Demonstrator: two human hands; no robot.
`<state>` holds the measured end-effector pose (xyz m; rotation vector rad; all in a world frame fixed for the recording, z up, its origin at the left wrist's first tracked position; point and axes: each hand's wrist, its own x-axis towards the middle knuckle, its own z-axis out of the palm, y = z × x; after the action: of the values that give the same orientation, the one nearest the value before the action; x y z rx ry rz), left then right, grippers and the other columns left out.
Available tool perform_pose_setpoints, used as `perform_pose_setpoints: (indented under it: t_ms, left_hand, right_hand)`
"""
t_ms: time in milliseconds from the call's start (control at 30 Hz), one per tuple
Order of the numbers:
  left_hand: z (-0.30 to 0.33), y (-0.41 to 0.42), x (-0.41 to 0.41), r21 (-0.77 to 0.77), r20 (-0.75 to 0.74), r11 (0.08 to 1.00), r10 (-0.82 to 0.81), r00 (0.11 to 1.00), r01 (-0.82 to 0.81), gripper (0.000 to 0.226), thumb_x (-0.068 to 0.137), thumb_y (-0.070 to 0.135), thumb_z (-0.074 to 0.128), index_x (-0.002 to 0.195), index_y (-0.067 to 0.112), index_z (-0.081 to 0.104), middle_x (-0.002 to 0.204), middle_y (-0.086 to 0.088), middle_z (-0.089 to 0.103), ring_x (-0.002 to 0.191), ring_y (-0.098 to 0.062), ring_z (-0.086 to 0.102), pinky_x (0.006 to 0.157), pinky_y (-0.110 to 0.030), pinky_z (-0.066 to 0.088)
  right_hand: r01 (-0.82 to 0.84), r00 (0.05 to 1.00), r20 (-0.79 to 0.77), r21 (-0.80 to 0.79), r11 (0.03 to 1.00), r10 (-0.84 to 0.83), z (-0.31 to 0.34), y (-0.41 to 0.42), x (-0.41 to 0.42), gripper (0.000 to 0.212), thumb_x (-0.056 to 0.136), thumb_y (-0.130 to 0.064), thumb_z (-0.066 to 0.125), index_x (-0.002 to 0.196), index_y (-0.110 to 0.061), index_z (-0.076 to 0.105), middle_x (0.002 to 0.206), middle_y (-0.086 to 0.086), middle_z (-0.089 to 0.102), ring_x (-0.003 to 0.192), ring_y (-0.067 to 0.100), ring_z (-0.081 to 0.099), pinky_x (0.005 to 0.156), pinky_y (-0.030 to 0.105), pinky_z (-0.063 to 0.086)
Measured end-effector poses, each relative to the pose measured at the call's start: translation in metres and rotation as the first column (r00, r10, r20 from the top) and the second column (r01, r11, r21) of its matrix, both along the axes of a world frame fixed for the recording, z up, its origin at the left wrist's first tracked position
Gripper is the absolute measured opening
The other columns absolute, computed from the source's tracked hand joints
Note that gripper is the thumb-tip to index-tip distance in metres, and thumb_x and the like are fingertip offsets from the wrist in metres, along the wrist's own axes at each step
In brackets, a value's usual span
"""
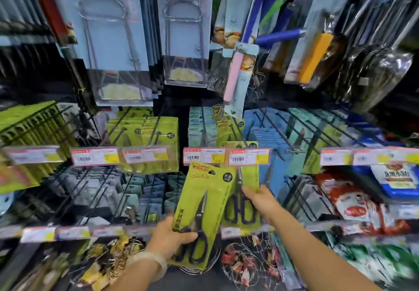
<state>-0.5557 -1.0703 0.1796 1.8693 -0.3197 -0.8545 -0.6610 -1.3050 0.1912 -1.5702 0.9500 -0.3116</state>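
Two bare hands reach toward a crowded shop display of kitchen tools hung on black wire hooks. The left hand (169, 234), with a pale bracelet (152, 261) at the wrist, holds a green scissors pack (204, 200) by its lower left edge. Its grip is closed: the thumb lies across the front of the card near the dark scissor handles, and the fingers are behind it. This pack is off the hooks, tilted a little to the right, in front of the lower shelf rail.

Just beside it, to the right, a second green pack (240, 227) of the same kind hangs below a row of red-edged price labels (204, 155). The right hand (260, 200) reaches up to this pack's right side. Its grip is closed in a pinch on the card's edge, with the fingertips at the height of the scissor blades. The two packs overlap slightly at their inner edges.

Above hang large blue cards holding wire racks (113, 41), and a pink-handled tool (233, 75) dangles at an angle. More green cards fill the hooks behind the labels. Red and white pouches (353, 209) sit at the right. Loose wire items (240, 265) lie low, between the forearms. The edges of the view are blurred.
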Motion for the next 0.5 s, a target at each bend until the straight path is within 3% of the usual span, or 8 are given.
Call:
perform_pose_setpoints:
  t_ms: [100,167,233,300,333,400,467,500]
  left_hand:
    - [-0.004,0.000,-0.007,-0.002,-0.025,1.000,0.009,1.000,-0.009,0.033,0.073,0.005,0.078,0.102,0.011,0.064,0.094,0.000,0.073,0.083,-0.011,0.066,0.062,-0.018,0.049]
    - [-0.006,-0.002,-0.011,-0.008,-0.037,1.000,0.013,0.999,-0.014,0.034,0.074,0.007,0.078,0.104,0.010,0.063,0.096,-0.001,0.072,0.085,-0.012,0.065,0.066,-0.022,0.048]
    - [-0.008,-0.007,-0.017,-0.024,-0.041,0.999,0.028,0.999,-0.029,0.033,0.075,0.006,0.077,0.103,0.011,0.061,0.095,0.000,0.070,0.083,-0.012,0.064,0.064,-0.021,0.046]
    - [-0.011,-0.015,-0.024,-0.041,-0.051,0.998,0.039,0.998,-0.041,0.031,0.075,0.004,0.076,0.101,0.012,0.061,0.092,-0.001,0.070,0.085,-0.016,0.064,0.067,-0.023,0.047]
    - [-0.012,-0.020,-0.028,-0.045,-0.057,0.998,0.044,0.997,-0.046,0.032,0.075,0.004,0.076,0.102,0.010,0.061,0.092,-0.002,0.070,0.088,-0.019,0.065,0.071,-0.027,0.048]
    - [-0.016,-0.031,-0.034,-0.050,-0.068,0.998,0.043,0.997,-0.046,0.036,0.074,0.006,0.077,0.106,0.007,0.060,0.096,-0.005,0.070,0.092,-0.022,0.065,0.080,-0.031,0.049]
    - [-0.016,-0.042,-0.042,-0.059,-0.055,0.998,0.026,0.998,-0.030,0.038,0.076,0.011,0.077,0.108,0.007,0.057,0.102,-0.007,0.069,0.097,-0.023,0.064,0.088,-0.035,0.049]
    - [-0.016,-0.048,-0.045,-0.067,-0.040,0.997,0.028,0.999,-0.031,0.036,0.077,0.014,0.076,0.106,0.009,0.056,0.103,-0.007,0.069,0.098,-0.023,0.064,0.092,-0.038,0.049]
  right_hand:
    - [0.079,0.996,-0.044,-0.078,0.994,-0.082,0.000,-0.003,0.012,0.065,0.092,-0.038,0.054,0.138,0.002,0.032,0.141,0.011,0.044,0.130,0.030,0.043,0.109,0.036,0.035]
    - [0.039,0.996,-0.078,-0.090,0.995,-0.046,-0.001,0.003,0.010,0.066,0.091,-0.044,0.052,0.139,-0.002,0.035,0.140,0.014,0.046,0.128,0.029,0.046,0.108,0.037,0.036]
    - [-0.099,0.995,-0.027,0.046,0.994,0.100,-0.001,0.014,0.001,0.060,0.089,-0.051,0.051,0.130,-0.007,0.048,0.125,0.009,0.060,0.116,0.025,0.058,0.105,0.039,0.042]
    - [-0.259,0.964,-0.008,0.206,0.944,0.266,-0.004,0.027,-0.010,0.069,0.077,-0.061,0.061,0.124,-0.012,0.053,0.119,0.006,0.064,0.107,0.022,0.064,0.100,0.039,0.048]
    - [-0.326,0.940,-0.028,0.210,0.922,0.339,-0.005,0.034,-0.016,0.070,0.073,-0.059,0.066,0.124,-0.013,0.053,0.119,0.006,0.064,0.106,0.021,0.064,0.098,0.038,0.049]
    - [-0.363,0.925,-0.063,0.132,0.922,0.374,-0.012,0.041,-0.024,0.044,0.081,-0.036,0.069,0.116,-0.013,0.056,0.111,0.004,0.067,0.097,0.018,0.066,0.096,0.038,0.052]
    - [-0.294,0.955,-0.029,0.066,0.954,0.296,-0.014,0.045,-0.032,0.016,0.086,-0.013,0.064,0.102,-0.017,0.060,0.099,0.002,0.070,0.087,0.016,0.067,0.087,0.036,0.055]
    - [-0.257,0.966,0.003,0.053,0.965,0.257,-0.012,0.043,-0.036,0.014,0.088,-0.008,0.062,0.096,-0.020,0.060,0.095,0.001,0.070,0.083,0.014,0.067,0.080,0.032,0.057]
